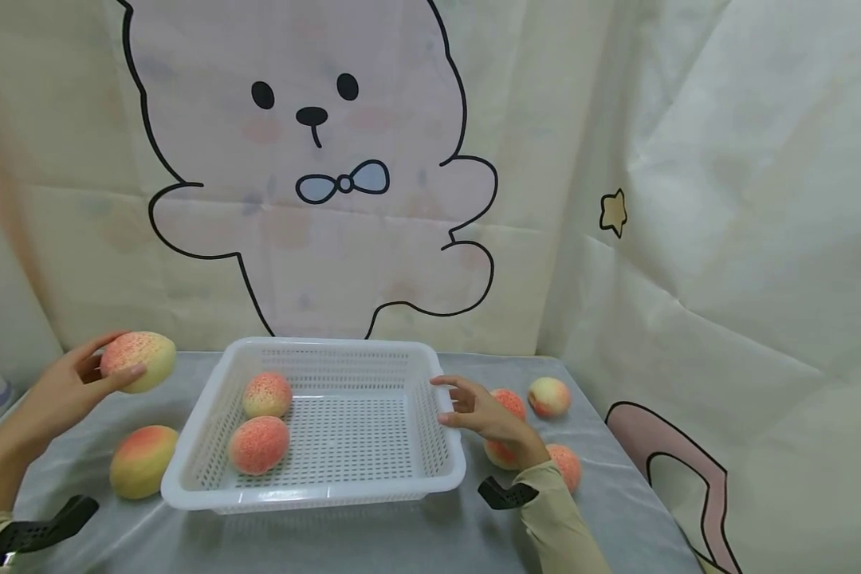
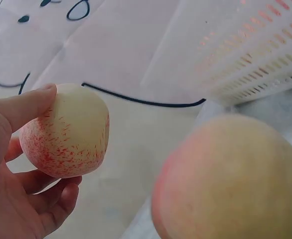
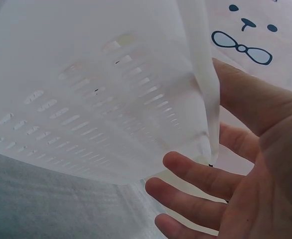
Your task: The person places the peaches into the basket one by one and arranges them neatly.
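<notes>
My left hand [image 1: 72, 391] holds a peach [image 1: 147, 363] above the table, left of a white plastic basket [image 1: 316, 496]. In the left wrist view, thumb and fingers grip that peach [image 2: 71, 132], pale yellow with red speckles. A larger yellow-and-red fruit [image 1: 143, 462] lies below this hand, beside the basket; its kind is unclear. Two reddish peaches, one farther back [image 1: 267, 395] and one nearer [image 1: 258, 445], sit in the basket's left part. My right hand [image 1: 484, 410] grips the basket's right rim, thumb and index finger over the edge, other fingers outside the wall; their tips are partly hidden.
Several peaches lie right of the basket, including a pale one [image 1: 549, 397] and a reddish one [image 1: 565, 466]; my right hand and forearm partly cover some. Grey cloth [image 1: 373, 542] covers the table. A printed curtain [image 1: 531, 159] hangs behind and along the sides.
</notes>
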The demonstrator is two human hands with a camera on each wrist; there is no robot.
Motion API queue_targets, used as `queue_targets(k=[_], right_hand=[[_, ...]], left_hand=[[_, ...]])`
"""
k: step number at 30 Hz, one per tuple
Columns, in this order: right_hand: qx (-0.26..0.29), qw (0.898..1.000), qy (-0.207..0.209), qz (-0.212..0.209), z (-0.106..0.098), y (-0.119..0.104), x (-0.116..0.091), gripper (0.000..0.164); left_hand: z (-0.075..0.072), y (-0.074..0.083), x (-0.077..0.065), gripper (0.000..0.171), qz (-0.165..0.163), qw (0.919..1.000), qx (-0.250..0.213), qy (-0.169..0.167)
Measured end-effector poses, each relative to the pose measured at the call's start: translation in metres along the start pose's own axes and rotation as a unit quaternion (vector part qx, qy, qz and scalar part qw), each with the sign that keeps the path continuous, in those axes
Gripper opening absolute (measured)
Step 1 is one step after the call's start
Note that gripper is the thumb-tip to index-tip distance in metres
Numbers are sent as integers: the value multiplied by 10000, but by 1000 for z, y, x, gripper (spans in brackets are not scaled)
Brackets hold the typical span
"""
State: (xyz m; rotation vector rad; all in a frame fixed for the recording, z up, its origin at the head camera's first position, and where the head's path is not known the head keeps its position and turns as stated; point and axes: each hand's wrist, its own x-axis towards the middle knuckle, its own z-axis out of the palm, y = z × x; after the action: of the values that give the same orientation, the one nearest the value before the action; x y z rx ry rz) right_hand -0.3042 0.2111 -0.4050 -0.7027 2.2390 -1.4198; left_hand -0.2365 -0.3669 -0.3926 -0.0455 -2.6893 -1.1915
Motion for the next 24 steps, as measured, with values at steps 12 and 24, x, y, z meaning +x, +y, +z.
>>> queue_targets(k=[12, 24], right_hand=[[62, 10000, -13, -72, 1, -4, -2, 69], [221, 9996, -76, -134, 1, -4, -3, 70]], left_hand=[[3, 49, 13, 75, 604, 9975, 261, -242], [24, 95, 21, 69, 1195, 9909, 199, -584]])
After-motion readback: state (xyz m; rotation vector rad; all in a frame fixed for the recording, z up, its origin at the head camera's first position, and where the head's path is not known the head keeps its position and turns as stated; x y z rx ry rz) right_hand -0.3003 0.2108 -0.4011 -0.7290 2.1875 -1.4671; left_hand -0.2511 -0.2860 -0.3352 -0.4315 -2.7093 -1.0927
